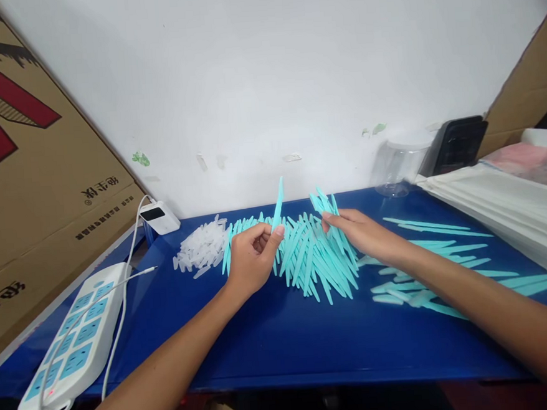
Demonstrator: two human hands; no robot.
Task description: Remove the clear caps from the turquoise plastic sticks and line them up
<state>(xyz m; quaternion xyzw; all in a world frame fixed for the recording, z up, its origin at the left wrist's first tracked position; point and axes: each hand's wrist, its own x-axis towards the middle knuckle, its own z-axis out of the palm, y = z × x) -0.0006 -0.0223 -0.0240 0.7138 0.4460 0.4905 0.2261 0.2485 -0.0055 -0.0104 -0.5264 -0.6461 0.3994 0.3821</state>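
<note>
My left hand [253,256] pinches a slim turquoise plastic stick [278,204], shaped like a small blade, between thumb and fingers. The stick points up, its tip in front of the wall. Below and behind it, a large pile of the same turquoise sticks [312,258] spreads over the blue table [283,348]. At the pile's upper right, my right hand [350,224] has its fingers closed at some turquoise sticks [324,202]; how many it grips is hidden. Left of the pile lies a heap of small translucent plastic pieces [201,246].
More turquoise sticks [420,294] lie loose under my right forearm. A white power strip [76,337] with cables and a small white device [161,217] are at the left. A clear jar [397,165], a black object [459,142] and white packaging [503,207] stand right. Cardboard [54,151] borders the left.
</note>
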